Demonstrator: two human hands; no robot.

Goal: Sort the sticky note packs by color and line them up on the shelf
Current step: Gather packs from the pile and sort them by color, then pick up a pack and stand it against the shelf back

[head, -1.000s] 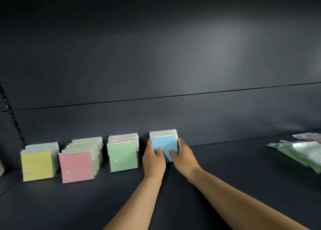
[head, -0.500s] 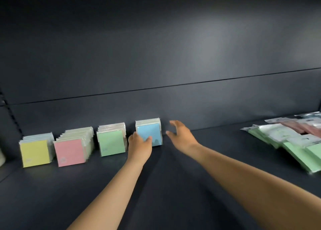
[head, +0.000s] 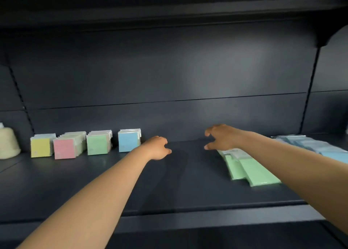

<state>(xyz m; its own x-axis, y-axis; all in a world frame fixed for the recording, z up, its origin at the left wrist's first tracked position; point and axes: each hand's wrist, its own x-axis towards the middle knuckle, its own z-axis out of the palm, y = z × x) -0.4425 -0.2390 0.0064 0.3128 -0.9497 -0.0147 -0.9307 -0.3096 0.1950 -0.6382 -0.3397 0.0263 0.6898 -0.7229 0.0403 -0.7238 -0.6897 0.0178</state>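
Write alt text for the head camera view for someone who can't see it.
Two bare, empty hands, left hand and right hand, reach over a dark shelf. At left stand yellow, pink, green and blue sticky note rows; loose green packs lie at right.

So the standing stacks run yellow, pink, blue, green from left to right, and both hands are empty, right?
Not quite. The head view shows yellow, pink, green, then blue. The left hand and right hand are indeed empty.
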